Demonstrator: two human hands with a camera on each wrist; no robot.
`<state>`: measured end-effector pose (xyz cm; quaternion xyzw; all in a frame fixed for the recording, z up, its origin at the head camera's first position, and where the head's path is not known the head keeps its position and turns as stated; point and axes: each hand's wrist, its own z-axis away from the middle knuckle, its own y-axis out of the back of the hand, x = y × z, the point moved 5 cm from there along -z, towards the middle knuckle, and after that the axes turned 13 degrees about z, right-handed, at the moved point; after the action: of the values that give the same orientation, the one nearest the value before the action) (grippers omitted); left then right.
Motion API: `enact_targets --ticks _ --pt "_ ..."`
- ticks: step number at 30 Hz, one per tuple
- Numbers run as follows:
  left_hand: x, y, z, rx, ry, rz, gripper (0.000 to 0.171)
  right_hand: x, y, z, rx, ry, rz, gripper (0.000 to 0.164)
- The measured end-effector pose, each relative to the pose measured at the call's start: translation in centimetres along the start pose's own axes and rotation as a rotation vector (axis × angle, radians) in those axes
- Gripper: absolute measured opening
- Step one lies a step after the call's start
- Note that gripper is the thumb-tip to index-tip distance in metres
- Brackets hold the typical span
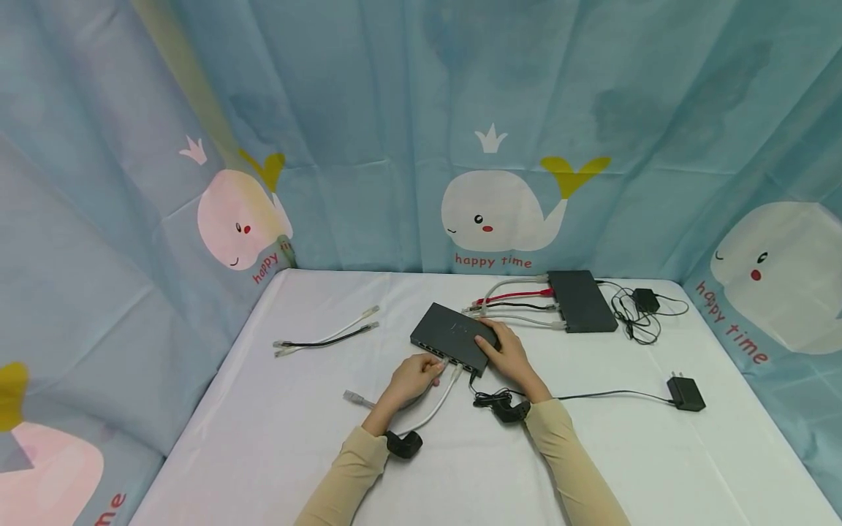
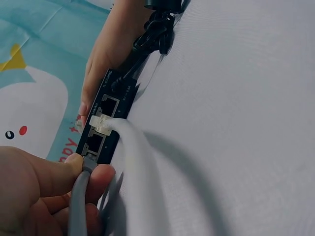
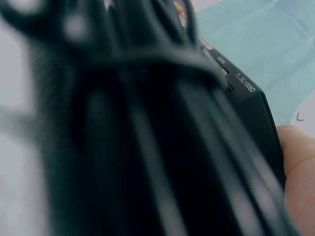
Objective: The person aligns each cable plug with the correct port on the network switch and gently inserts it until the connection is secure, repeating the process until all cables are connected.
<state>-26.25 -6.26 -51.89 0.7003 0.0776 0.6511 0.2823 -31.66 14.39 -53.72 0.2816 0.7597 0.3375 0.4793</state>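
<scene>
A black network switch (image 1: 452,336) lies at an angle on the white table, its row of ports facing the person. My right hand (image 1: 508,352) grips its right end, thumb on top. At the port side, my left hand (image 1: 411,378) pinches the plug (image 2: 90,162) of a grey network cable (image 2: 78,199) between thumb and fingers. That plug sits at a port; how far in is hidden by the fingers. A white network cable (image 1: 441,409) is plugged in nearby, with a bare port between the two. Bundled black cord (image 3: 147,123) blocks most of the right wrist view.
Behind to the right, a second black switch (image 1: 582,301) carries grey, red and black cables, with its adapter (image 1: 645,300) beside it. Loose white and black cables (image 1: 332,337) lie at left. The nearer switch's power adapter (image 1: 685,393) rests at right, its cord crossing the table.
</scene>
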Motion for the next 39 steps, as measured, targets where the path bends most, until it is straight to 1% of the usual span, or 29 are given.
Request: enact_targets --ticks 5,8,15,18,21,24,27,29,32,35,37,39 --pt "0.4 0.0 0.1 -0.004 -0.022 -0.018 0.023 0.0 0.2 0.0 0.015 0.006 0.004 0.049" --pt "0.5 -0.1 0.1 -0.004 -0.022 -0.014 0.022 0.1 0.3 0.0 0.02 0.009 0.001 0.049" --pt "0.1 -0.3 -0.4 0.006 0.036 0.012 0.025 0.3 0.2 0.0 0.022 0.014 0.005 0.05" --pt "0.0 -0.3 -0.7 0.01 0.044 0.005 0.025 0.4 0.2 0.0 0.03 0.018 0.003 0.049" --pt "-0.1 -0.4 -0.8 -0.003 0.048 -0.021 0.025 0.5 0.2 0.1 0.032 0.017 0.007 0.049" --pt "-0.2 -0.3 -0.9 -0.017 0.053 -0.034 0.025 0.7 0.1 0.0 0.018 -0.007 0.002 0.048" --pt "-0.3 -0.2 -0.9 -0.014 0.05 -0.037 0.025 0.5 0.2 -0.4 0.0 -0.043 0.0 0.045" --pt "-0.3 -0.1 -0.9 -0.002 0.049 -0.043 0.026 0.3 0.3 -0.7 -0.007 -0.071 0.012 0.043" --pt "-0.4 0.0 -0.9 0.019 0.048 -0.059 0.026 -0.2 0.6 -1.2 0.008 -0.079 0.043 0.039" --pt "-0.5 0.1 -0.9 0.033 0.061 -0.071 0.028 -0.7 0.5 -1.7 0.032 -0.038 0.094 0.039" --pt "-0.6 0.2 -0.9 0.025 0.061 -0.061 0.029 -0.9 0.2 -2.0 0.04 0.0 0.124 0.04" --pt "-0.7 0.5 -0.9 0.013 0.059 -0.039 0.03 -1.0 0.0 -2.2 0.032 0.024 0.13 0.04"
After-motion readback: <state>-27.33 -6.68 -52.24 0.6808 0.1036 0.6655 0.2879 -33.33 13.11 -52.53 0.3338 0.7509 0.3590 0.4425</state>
